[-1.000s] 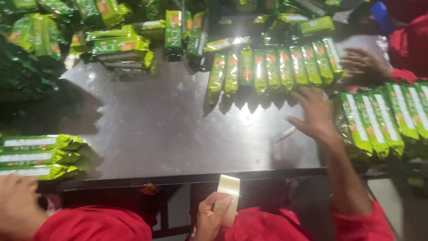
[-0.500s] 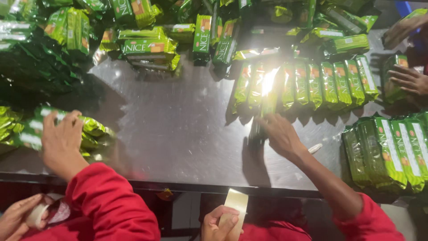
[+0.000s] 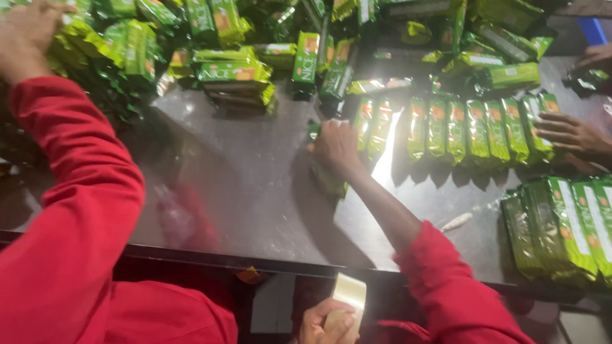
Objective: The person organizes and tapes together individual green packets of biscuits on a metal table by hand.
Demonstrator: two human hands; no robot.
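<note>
Head view: right hand [image 3: 336, 148] clasps a green foil-wrapped biscuit packet [image 3: 328, 179] at the row's [image 3: 459, 130] left end, mid-bench [image 3: 255, 191]. Left hand [image 3: 29, 28] clutches shiny green packets [image 3: 121, 44] at the far-left corner. They look light, slippery and crushable, best held across the middle.

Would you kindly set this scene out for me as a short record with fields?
Surface: dark shiny table
Left hand: on the heap of green packets, far left; grip unclear
Right hand: on the left end of the row of green packets; grip unclear
Near right: stack of green packets
Other hands: co-worker's hand touching the row's right end; another hand below the table edge holding a tape roll
</note>
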